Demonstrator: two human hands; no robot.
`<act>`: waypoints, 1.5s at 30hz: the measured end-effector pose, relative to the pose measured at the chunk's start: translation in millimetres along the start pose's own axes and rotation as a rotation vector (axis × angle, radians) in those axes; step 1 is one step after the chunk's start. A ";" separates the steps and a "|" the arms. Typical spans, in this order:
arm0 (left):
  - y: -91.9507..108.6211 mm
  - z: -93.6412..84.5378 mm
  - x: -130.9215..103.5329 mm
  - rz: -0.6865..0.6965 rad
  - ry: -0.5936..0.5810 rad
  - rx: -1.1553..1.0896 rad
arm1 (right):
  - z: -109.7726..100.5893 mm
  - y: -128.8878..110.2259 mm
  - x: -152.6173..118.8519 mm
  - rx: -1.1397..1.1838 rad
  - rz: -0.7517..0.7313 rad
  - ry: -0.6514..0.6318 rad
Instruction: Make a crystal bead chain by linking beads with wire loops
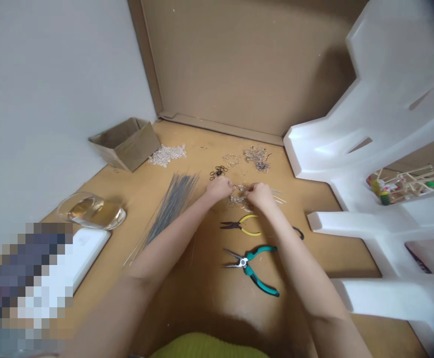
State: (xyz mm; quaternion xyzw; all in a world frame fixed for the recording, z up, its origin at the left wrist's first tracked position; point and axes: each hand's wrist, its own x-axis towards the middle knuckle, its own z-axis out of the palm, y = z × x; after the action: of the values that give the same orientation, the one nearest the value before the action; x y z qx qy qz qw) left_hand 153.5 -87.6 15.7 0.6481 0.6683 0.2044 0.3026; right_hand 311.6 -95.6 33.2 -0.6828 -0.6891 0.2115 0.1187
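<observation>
1. The left hand [219,189] and right hand [260,195] appear to pinch a small shiny piece [241,188], fingertips nearly closed; the exact grip is too small to tell.
2. The piece is between the 2 hands, by the shiny pile [238,201], on the far side of the yellow-handled pliers [235,225].
3. Light, steady pinches, with 1 hand anchoring, should limit slipping.
</observation>
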 end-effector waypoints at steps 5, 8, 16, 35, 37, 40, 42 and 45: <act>0.9 -3.4 3.6 0.005 -0.032 0.033 | -0.1 -5.7 3.9 -0.061 0.034 -0.014; 1.4 -4.9 2.4 0.027 -0.023 -0.001 | -2.3 -6.5 2.9 -0.015 0.049 0.015; 25.1 -32.0 -32.8 0.164 -0.110 -0.683 | -38.2 -2.1 -28.5 0.499 -0.081 0.077; 75.2 -39.8 -140.0 0.156 -0.536 -1.368 | -71.3 -12.7 -138.4 1.481 -0.322 -0.227; 77.5 -36.7 -142.7 0.168 -0.560 -1.425 | -70.9 -11.8 -139.8 1.507 -0.322 -0.255; 79.4 -38.7 -146.1 0.234 -0.561 -1.443 | -73.0 -10.6 -142.7 1.530 -0.333 -0.267; 78.6 -43.1 -148.0 0.280 -0.533 -1.385 | -74.8 -10.7 -145.4 1.524 -0.357 -0.266; 75.0 -49.7 -149.2 0.304 -0.474 -1.282 | -75.4 -12.2 -147.8 1.504 -0.372 -0.280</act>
State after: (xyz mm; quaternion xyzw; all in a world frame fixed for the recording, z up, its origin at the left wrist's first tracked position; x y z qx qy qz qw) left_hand 172.5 -223.7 122.8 0.4551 0.2339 0.4516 0.7309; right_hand 340.7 -232.1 123.8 -0.2595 -0.4724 0.6819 0.4944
